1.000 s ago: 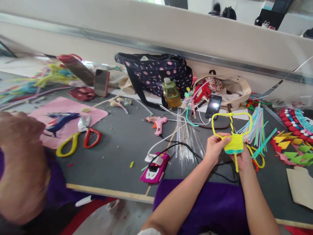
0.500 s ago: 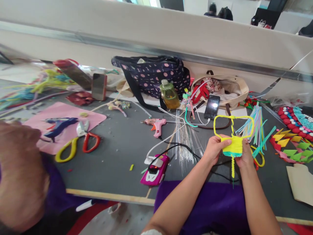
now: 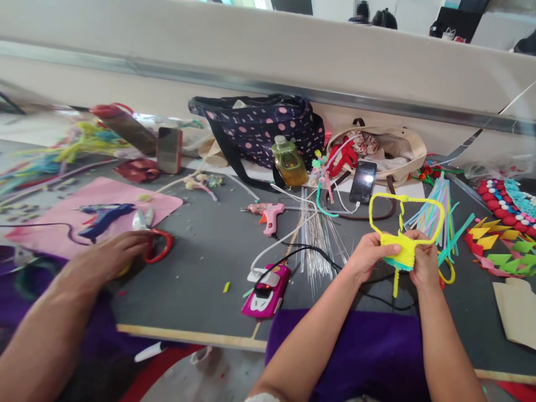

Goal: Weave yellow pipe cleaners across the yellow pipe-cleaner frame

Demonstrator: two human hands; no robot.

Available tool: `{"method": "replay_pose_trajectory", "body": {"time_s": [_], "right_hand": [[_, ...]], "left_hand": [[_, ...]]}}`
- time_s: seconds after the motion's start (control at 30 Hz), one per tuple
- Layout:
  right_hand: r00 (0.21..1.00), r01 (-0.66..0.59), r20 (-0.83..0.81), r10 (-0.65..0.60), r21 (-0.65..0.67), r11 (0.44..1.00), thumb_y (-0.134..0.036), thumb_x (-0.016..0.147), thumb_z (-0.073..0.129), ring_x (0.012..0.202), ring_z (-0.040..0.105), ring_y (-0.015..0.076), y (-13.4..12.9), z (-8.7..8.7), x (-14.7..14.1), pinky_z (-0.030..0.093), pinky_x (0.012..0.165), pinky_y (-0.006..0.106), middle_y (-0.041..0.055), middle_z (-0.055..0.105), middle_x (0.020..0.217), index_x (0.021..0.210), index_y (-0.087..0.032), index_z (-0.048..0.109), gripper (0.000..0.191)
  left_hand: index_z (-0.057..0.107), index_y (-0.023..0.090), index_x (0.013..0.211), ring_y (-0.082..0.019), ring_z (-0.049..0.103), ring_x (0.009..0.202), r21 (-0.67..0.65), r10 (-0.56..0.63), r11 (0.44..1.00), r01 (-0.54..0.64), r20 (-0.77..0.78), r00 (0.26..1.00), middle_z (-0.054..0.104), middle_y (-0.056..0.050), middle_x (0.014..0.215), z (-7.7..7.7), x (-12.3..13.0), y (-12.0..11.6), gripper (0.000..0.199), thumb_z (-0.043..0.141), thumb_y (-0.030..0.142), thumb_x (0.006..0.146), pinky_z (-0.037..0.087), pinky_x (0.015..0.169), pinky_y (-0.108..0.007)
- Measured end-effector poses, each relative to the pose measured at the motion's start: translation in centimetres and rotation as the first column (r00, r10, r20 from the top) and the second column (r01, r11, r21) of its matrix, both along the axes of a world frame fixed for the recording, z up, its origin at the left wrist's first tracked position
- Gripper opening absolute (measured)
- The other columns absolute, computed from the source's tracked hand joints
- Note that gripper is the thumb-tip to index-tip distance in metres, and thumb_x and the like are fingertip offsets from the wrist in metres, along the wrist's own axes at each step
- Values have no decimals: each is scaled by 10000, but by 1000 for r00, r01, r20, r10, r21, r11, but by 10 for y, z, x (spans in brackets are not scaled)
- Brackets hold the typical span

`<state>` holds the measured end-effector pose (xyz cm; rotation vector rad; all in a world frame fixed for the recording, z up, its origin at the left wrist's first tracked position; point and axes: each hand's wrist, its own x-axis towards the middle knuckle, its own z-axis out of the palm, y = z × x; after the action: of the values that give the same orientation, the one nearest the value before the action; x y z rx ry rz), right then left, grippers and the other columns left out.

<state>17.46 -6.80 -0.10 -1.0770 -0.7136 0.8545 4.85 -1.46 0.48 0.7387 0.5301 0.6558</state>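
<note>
Between both hands, above the table's right half, is a yellow pipe-cleaner piece (image 3: 405, 249) with a teal lower edge. A wide bent loop rises from its top, a twisted strand stands inside the loop, and a short stem hangs below. My left hand (image 3: 368, 257) grips its left side, thumb across the front. My right hand (image 3: 426, 261) pinches the right side near the loop's base; the fingertips are partly hidden. Behind my right hand lie a bundle of pastel pipe cleaners (image 3: 439, 209) and yellow-handled scissors (image 3: 449, 272).
At left, a co-worker's hand (image 3: 111, 257) reaches onto red-and-yellow-handled pliers (image 3: 161, 245). A pink glue gun (image 3: 272, 216), wire sticks (image 3: 320, 251), a magenta toy-car-shaped device (image 3: 268, 293) and a black cable lie mid-table. Bags (image 3: 268, 125), a bottle (image 3: 288, 162) and a phone (image 3: 363, 181) stand behind.
The yellow piece has tilted, and its loop has spread out to the right. My right hand has shifted slightly right. The co-worker's hand has moved onto the pliers.
</note>
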Motion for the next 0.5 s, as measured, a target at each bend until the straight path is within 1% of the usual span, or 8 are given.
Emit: {"method": "replay_pose_trajectory", "body": {"time_s": [0.13,0.23,0.33,0.4,0.5], "right_hand": [[999,-52,14,52,11,999,-287,603,742,519,437,101,-2,1,0,333,471,216,-26,556,623,674,-196,626,164],[997,-66,-47,65,-28,997,-309,577,791,507,419,96,-2,3,-1,327,469,218,-36,534,599,658,-201,619,219],[989,-104,-114,96,-63,993,-363,585,810,491,418,93,-2,4,-1,335,456,216,-37,523,576,661,-201,626,257],[981,-132,-154,120,-69,989,-379,593,812,496,445,96,-1,3,0,356,458,215,-29,550,595,659,-200,626,266],[969,-148,-209,129,-76,986,-346,607,811,506,485,96,0,0,2,389,474,216,-24,594,636,647,-202,615,247]], "left_hand": [[703,109,708,-136,620,588,-58,21,998,-19,36,999,691,-39,670,3,0,-1,347,891,263,460,476,652,-267],[710,113,715,-132,616,572,-84,48,996,-43,59,997,690,-38,661,6,0,-4,349,891,253,451,473,628,-260],[710,113,720,-127,612,566,-97,58,994,-51,74,996,688,-34,656,10,0,-6,347,889,242,452,468,605,-247],[709,112,721,-122,607,558,-106,61,993,-53,82,995,685,-32,652,11,-1,-7,342,886,243,460,467,597,-241],[711,110,734,-124,608,559,-110,56,993,-45,105,993,687,-37,659,12,-1,-8,335,880,268,491,473,603,-246]]}}
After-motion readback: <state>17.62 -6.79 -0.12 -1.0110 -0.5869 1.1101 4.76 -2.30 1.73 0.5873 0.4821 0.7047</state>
